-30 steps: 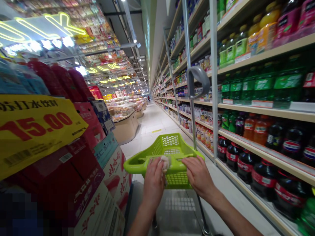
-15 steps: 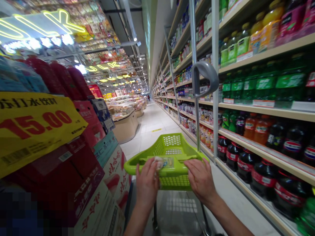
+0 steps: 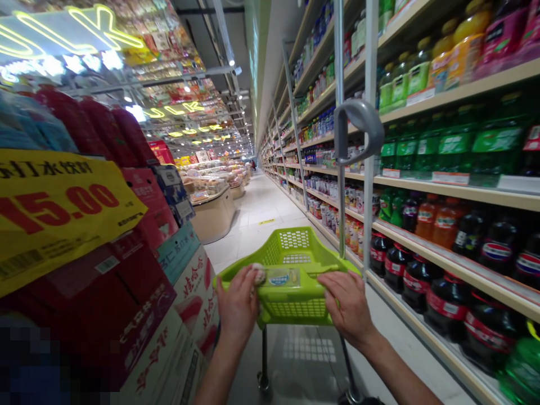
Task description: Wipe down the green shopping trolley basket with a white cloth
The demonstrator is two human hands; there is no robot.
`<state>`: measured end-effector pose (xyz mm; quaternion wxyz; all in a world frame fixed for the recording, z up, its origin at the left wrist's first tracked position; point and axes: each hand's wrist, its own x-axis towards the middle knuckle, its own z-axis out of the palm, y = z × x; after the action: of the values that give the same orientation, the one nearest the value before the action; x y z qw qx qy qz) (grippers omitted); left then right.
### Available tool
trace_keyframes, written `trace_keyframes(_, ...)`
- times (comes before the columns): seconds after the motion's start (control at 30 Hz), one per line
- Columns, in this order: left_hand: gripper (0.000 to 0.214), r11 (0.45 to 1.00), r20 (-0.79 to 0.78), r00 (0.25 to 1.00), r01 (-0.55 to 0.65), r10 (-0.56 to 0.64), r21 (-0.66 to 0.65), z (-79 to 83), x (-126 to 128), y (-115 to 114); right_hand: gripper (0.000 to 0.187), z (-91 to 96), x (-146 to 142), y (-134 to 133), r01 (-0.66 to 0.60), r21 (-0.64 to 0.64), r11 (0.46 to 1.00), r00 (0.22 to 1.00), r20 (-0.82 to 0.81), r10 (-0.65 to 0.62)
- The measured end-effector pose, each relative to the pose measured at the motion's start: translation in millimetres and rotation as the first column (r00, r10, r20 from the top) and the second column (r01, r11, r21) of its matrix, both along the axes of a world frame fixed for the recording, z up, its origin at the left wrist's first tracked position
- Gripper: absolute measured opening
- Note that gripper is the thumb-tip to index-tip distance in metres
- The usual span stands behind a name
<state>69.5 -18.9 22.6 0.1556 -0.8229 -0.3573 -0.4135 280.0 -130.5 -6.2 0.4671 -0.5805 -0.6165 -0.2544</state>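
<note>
A bright green shopping cart (image 3: pixel 301 292) stands on the floor in front of me, its basket pierced with holes. My left hand (image 3: pixel 238 306) is closed round a crumpled whitish cloth (image 3: pixel 258 274), pressed on the left part of the cart's near rim. Just right of the cloth, a clear label panel (image 3: pixel 278 277) with a blue mark is set in the rim. My right hand (image 3: pixel 348 306) curls its fingers over the rim's right end and grips it. From the cart's right side rises a metal pole with a grey loop handle (image 3: pixel 359 132).
Shelves (image 3: pixel 455 183) of bottled drinks run along the right. Stacked drink cartons (image 3: pixel 139 287) with a yellow price sign (image 3: pixel 67 211) stand close on the left. A tiled aisle (image 3: pixel 257 208) stretches ahead, past a display counter (image 3: pixel 213 214) of packaged goods.
My left hand has slid left along the rim with the cloth, uncovering more of the label panel. My right hand keeps its hold on the rim's right end.
</note>
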Motion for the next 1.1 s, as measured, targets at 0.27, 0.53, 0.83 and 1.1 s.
trace_keyframes(0.27,0.025,0.994,0.129,0.989,-0.061,0.072,-0.09,-2.9,-16.9,19.1,0.024,-2.6,4.7,0.1,0.017,0.045,0.999,0.999,-0.05,-0.014)
trace_keyframes(0.53,0.033,0.979,-0.017,0.98,0.198,-0.199,-0.051,-0.6,32.7,-29.1,0.024,-2.1,21.7,-7.2,0.002,0.039,0.999,1.0,-0.031,-0.001)
trace_keyframes(0.83,0.03,0.977,0.045,0.986,0.164,-0.159,-0.134,7.3,49.6,-27.2,0.024,-2.1,15.0,-5.1,0.011,0.066,0.998,0.997,-0.071,-0.006)
trace_keyframes(1.1,0.033,0.983,-0.006,0.988,0.152,-0.153,-0.099,6.8,56.2,-33.0,0.026,0.0,0.4,-0.1,-0.03,0.07,0.997,0.997,-0.066,0.035)
